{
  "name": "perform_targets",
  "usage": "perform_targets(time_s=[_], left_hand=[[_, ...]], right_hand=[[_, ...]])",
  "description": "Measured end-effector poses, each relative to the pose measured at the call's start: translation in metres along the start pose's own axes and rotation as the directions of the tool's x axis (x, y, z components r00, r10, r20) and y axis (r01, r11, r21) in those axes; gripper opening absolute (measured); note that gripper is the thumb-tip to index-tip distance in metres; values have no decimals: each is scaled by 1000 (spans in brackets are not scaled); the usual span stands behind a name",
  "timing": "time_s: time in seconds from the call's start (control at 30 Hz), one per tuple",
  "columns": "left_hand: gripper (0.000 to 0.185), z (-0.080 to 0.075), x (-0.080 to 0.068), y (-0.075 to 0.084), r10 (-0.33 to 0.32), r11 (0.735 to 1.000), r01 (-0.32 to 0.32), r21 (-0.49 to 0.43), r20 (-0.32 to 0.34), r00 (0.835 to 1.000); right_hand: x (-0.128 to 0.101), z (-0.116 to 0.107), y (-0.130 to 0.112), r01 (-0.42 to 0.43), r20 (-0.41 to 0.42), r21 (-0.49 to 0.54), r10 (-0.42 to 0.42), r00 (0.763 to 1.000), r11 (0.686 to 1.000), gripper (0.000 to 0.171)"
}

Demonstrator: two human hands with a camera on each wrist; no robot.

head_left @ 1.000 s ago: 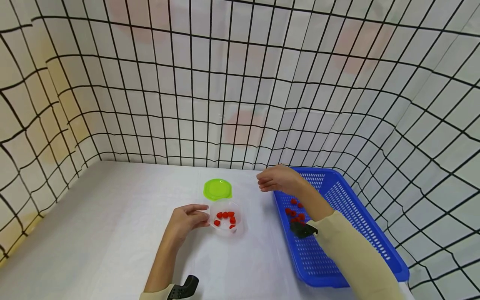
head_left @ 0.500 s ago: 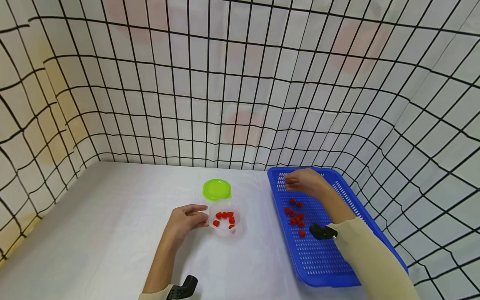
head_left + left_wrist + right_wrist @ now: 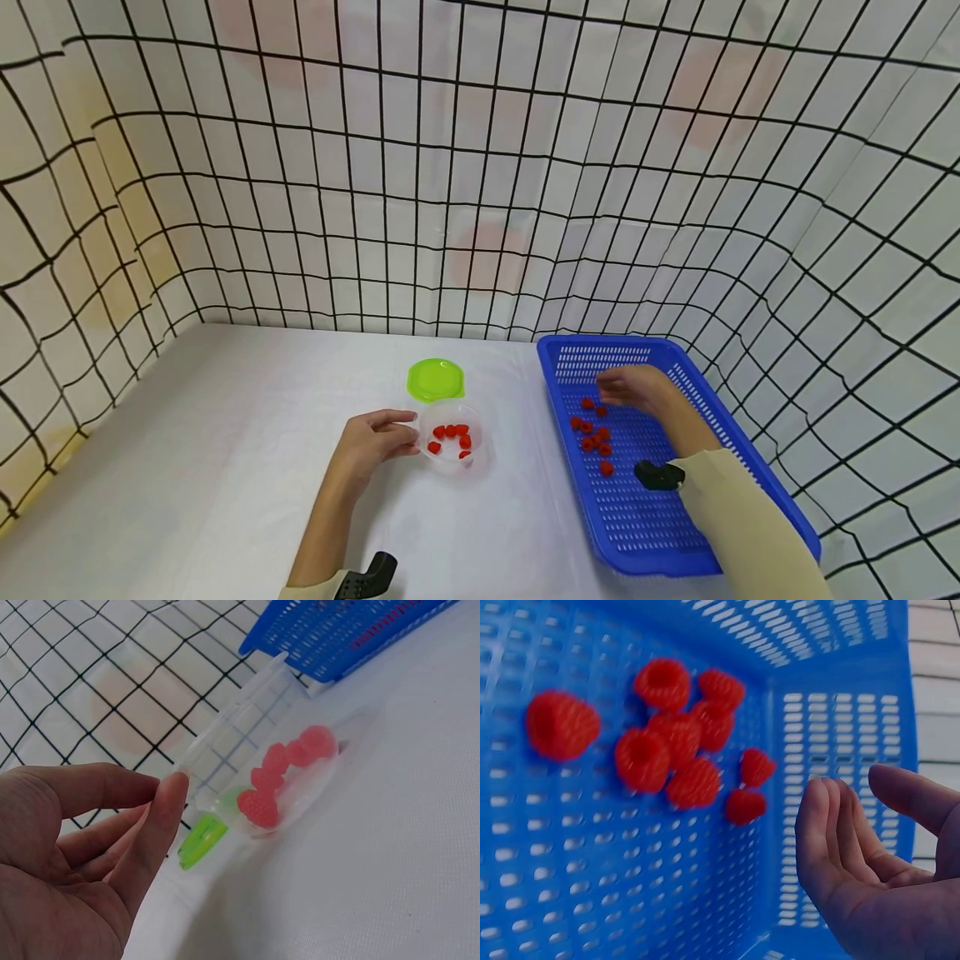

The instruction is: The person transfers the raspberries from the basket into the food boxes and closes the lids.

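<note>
My left hand [image 3: 372,443] pinches the rim of a clear plastic bowl [image 3: 300,806] between thumb and index finger. Inside the bowl lie several red raspberries [image 3: 259,808]. My right hand [image 3: 637,388] is over the far part of a blue basket [image 3: 652,533], its fingers loosely bent and the thumb apart from them. Nothing shows between those fingers in the right wrist view. Several more raspberries [image 3: 676,739] lie on the basket's floor, two of them [image 3: 746,806] nearest the right fingertips.
A bright green lid [image 3: 435,379] lies on the white table [image 3: 225,450] just behind the bowl. Black wire mesh [image 3: 420,167] backed by white cloth rises around the table's back and sides. The basket's raised walls stand on the right.
The right hand has moved from beside the basket's left rim to the right and nearer, over its inside. The left hand and the bowl have stayed in place.
</note>
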State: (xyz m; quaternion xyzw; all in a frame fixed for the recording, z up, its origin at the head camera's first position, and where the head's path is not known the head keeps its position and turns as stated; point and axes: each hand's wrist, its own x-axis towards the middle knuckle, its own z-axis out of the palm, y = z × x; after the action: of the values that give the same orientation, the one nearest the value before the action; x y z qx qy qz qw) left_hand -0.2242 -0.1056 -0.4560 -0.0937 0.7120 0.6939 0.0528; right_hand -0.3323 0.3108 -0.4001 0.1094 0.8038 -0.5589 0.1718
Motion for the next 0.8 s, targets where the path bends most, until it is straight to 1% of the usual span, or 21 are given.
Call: perform_targets(time_s=[0.1,0.27,0.33,0.5,0.57,0.8], left_hand=[[28,-1,0,0,-1,1000,1,7,-4,1000],[28,-1,-1,0,5,1000,-5,11,-4,1000],[28,0,0,-1,6,1000,-6,7,1,1000],[28,1,2,-1,-4,1000,4,10,-2,1000],[27,1,1,0,-5,1000,5,14,-3,1000],[28,0,-1,1,-2,1000,2,19,1,1000]], right_hand=[[4,-4,7,-29,-5,9,29,1000,1000,44],[8,-11,19,-63,21,4,63,998,998,46],[9,-14,23,-77,20,1,77,997,997,46],[10,-17,29,-108,-23,-7,108,994,994,44],[10,-17,31,-118,-25,-7,118,993,993,43],[10,-16,37,-133,13,-45,133,991,990,42]])
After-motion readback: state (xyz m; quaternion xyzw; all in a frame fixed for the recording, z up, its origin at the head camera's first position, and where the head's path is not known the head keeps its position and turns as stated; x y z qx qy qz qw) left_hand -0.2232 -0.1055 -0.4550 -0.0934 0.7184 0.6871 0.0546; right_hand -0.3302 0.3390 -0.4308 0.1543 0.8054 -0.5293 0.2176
